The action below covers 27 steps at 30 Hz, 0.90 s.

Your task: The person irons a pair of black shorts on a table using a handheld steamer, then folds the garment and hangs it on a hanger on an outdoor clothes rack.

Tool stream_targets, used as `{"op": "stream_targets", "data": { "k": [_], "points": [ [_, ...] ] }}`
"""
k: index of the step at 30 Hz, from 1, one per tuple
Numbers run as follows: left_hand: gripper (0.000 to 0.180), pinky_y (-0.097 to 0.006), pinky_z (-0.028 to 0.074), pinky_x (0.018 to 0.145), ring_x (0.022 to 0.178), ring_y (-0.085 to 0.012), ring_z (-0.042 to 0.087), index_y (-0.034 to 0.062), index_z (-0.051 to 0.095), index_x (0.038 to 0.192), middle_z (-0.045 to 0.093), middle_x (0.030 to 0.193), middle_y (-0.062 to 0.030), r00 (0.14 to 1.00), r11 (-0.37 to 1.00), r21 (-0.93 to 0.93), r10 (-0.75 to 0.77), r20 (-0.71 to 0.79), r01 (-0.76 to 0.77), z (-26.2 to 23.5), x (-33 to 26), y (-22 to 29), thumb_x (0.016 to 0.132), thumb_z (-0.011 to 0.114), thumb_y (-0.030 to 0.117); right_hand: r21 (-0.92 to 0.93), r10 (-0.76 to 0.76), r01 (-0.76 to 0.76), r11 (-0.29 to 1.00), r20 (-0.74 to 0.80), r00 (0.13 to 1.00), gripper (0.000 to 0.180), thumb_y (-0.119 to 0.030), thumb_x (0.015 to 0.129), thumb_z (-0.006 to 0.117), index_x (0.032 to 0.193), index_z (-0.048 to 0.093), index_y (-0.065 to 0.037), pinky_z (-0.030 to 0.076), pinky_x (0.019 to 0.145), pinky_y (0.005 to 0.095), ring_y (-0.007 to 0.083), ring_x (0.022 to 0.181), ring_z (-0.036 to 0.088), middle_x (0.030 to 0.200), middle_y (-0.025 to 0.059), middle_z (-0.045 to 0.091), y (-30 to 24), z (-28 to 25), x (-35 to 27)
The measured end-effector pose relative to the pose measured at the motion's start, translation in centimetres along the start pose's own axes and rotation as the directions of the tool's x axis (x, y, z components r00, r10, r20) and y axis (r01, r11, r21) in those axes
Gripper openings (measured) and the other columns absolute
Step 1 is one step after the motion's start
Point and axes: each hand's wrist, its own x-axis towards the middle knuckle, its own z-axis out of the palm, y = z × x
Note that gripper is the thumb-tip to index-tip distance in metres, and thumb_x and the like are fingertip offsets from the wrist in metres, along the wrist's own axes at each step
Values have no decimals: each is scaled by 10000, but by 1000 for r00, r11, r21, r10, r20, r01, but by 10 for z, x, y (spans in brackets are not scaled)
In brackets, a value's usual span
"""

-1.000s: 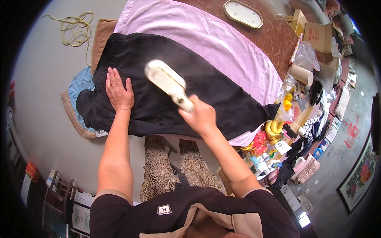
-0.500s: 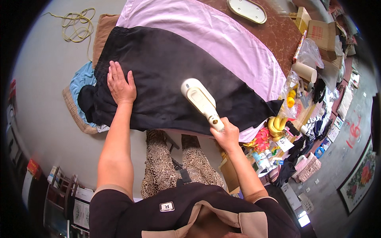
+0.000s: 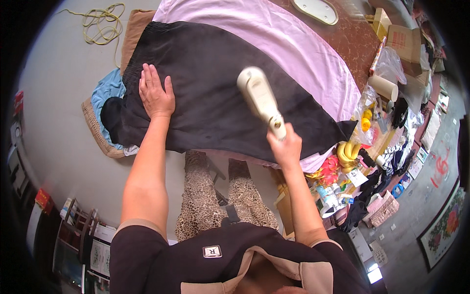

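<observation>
A black garment (image 3: 205, 78) with a gathered elastic edge at its left lies spread over a pink cloth (image 3: 303, 49). Flat on the garment's left part rests my left hand (image 3: 157, 95), palm down with fingers stretched out. My right hand (image 3: 286, 144) is wrapped round the handle of a white handheld garment steamer (image 3: 259, 93), whose head is over the garment's middle right. The steamer's head is slightly blurred; whether it touches the fabric I cannot tell.
An oval white tray-like base (image 3: 318, 10) stands on the red-brown tabletop (image 3: 338, 41). Bananas (image 3: 347, 153), dragon fruit (image 3: 329, 169) and plastic bags (image 3: 389, 66) crowd the right side. A yellow cord (image 3: 103, 24) lies coiled on the floor, and folded blue cloth (image 3: 110, 90) sits at left.
My right hand has carried the steamer a little farther away and to the right across the garment. My left hand stays flat on the cloth, while the whole view has shifted slightly.
</observation>
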Motion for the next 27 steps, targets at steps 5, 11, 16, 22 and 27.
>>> {"op": "stream_targets", "data": {
  "k": [5,11,16,22,27],
  "points": [
    [638,-423,249,1192,1437,-303,334,37,360,1522,301,1613,-129,1000,1000,-15,3,5,-3,0,2,3,1023,451,425,18,23,-22,1000,-79,997,331,-318,762,780,868,597,-64,536,645,484,419,736,681,759,228,678,17,3,6],
    [676,-426,248,1193,1435,-309,331,32,320,1537,276,1621,-135,1000,996,89,10,16,-11,2,1,1,1024,438,458,52,86,-76,996,-210,974,299,-273,848,734,821,591,-13,527,628,484,435,709,675,741,248,668,-14,-13,26],
    [718,-425,239,1195,1437,-284,325,29,303,1541,239,1633,-133,985,982,176,45,166,-75,-7,14,-7,1017,446,498,46,-65,62,997,72,995,325,-280,742,797,891,592,-76,529,627,473,405,724,676,737,187,669,-65,14,-14],
    [746,-437,186,1211,1462,-288,284,62,271,1562,221,1644,-106,995,993,76,81,57,-85,3,15,-22,1013,414,546,-33,-51,57,998,169,984,331,-267,743,784,890,570,-62,525,638,479,418,749,665,758,201,663,-33,30,-30],
    [749,-452,175,1215,1468,-294,275,51,282,1557,231,1639,-115,996,996,55,74,47,-77,2,16,-24,1015,407,552,-44,-31,37,998,142,989,293,-232,742,785,894,599,-66,533,629,430,353,723,691,747,163,675,33,-6,-62]
  ]
}}
